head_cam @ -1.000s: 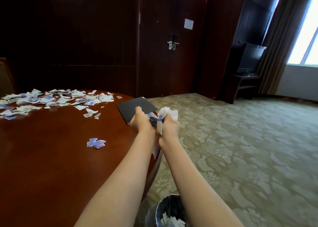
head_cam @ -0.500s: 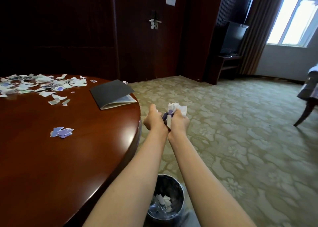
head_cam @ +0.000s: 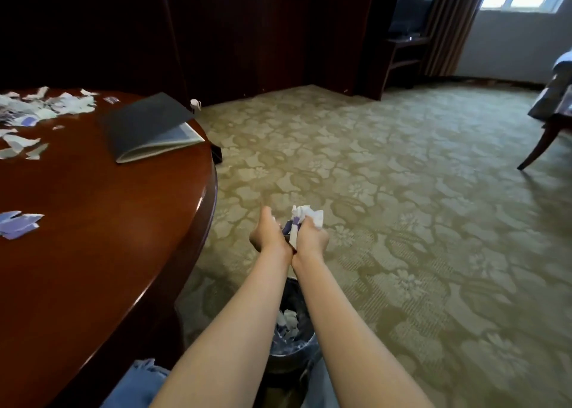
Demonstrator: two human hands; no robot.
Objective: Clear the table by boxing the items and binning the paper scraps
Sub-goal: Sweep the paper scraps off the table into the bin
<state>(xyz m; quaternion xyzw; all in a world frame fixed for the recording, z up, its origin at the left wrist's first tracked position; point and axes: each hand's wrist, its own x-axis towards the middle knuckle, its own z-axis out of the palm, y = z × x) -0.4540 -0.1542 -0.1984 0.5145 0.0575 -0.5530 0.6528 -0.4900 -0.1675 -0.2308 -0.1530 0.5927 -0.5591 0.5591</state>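
Both my hands are stretched out over the carpet, to the right of the round wooden table (head_cam: 130, 228). My left hand (head_cam: 268, 234) and my right hand (head_cam: 312, 239) are pressed together around a wad of white and purple paper scraps (head_cam: 305, 219). Under my forearms stands a dark round bin (head_cam: 292, 330) with scraps inside. More scraps (head_cam: 40, 107) lie spread at the table's far left, and a small purple pile (head_cam: 18, 225) lies near its left edge. A dark folder (head_cam: 148, 126) rests near the table's far rim.
Patterned green carpet (head_cam: 402, 206) stretches to the right. A chair leg (head_cam: 538, 147) stands at the far right. Dark wood wall panels and a low cabinet (head_cam: 402, 58) are at the back. A small white object (head_cam: 195, 102) sits behind the folder.
Both hands, still clasping the scraps, have swung from above the table's edge out over the carpet and lower, closer to the bin. The view has tilted down and right.
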